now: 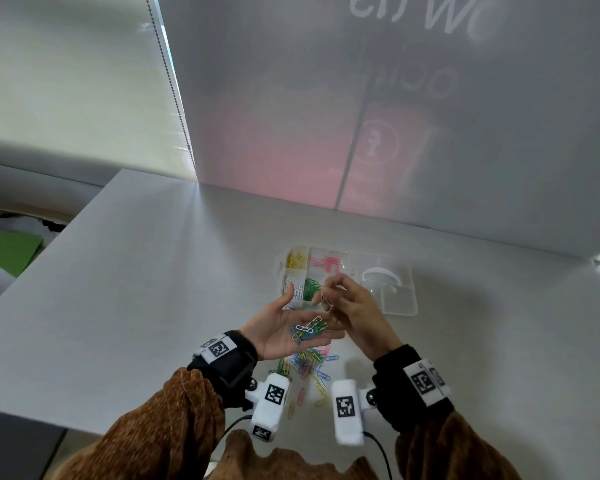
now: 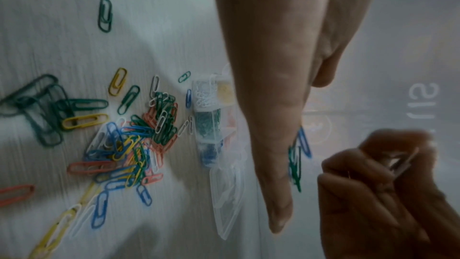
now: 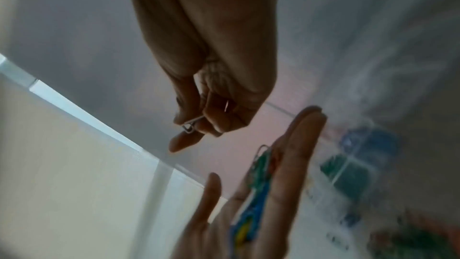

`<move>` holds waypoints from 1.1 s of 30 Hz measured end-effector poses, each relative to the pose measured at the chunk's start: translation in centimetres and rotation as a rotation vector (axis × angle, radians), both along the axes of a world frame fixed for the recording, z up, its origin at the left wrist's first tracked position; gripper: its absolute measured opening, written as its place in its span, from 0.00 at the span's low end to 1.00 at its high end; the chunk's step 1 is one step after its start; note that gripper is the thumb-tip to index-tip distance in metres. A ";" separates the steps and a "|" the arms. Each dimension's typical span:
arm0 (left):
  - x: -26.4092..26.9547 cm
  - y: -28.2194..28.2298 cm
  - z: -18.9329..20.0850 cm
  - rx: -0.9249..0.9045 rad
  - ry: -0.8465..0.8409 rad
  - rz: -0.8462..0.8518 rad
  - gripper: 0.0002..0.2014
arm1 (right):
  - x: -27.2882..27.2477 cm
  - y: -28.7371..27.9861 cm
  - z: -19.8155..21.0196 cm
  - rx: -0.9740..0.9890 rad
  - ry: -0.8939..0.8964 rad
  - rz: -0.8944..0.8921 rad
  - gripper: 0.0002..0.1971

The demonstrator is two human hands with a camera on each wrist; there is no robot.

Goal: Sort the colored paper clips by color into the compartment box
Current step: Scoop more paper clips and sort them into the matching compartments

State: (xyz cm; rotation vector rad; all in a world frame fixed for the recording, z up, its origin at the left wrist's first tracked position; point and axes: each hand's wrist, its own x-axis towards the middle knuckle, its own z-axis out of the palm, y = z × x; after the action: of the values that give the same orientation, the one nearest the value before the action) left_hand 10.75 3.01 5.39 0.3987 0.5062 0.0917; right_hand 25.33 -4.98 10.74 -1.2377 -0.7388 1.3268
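My left hand (image 1: 293, 327) lies palm up and flat above the table, carrying a small heap of mixed clips (image 1: 309, 330) on its fingers. Just above it my right hand (image 1: 347, 303) pinches a white paper clip (image 3: 190, 125) between thumb and fingertips. The clear compartment box (image 1: 281, 268) stands behind the hands, with yellow (image 1: 296, 260), pink (image 1: 326, 263), white (image 1: 289, 287) and green clips (image 1: 310, 289) in separate cells. A loose pile of mixed clips (image 2: 129, 145) lies on the table under my hands.
The box's clear lid (image 1: 392, 289) lies open to the right of the cells. A grey partition wall (image 1: 395, 116) rises just behind the box. The table's left edge (image 1: 49, 251) drops off toward a green object on the floor.
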 end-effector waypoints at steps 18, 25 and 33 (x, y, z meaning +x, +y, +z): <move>-0.1 0.0 -0.8 -0.097 -0.053 0.001 0.38 | -0.7 0.5 -1.4 -0.008 -0.653 0.278 0.04; 0.0 -0.4 -0.1 0.036 0.054 -0.035 0.20 | 1.9 0.5 -1.6 -0.080 -0.341 0.095 0.05; -0.1 -0.4 -0.4 0.118 0.032 -0.077 0.20 | 1.3 0.6 -3.0 -0.164 -0.838 0.306 0.08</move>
State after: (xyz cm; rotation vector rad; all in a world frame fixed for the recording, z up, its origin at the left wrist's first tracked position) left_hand 10.67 2.63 4.94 0.5358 0.5173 0.0407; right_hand 26.60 -4.40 7.72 -1.8979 -1.4712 1.0901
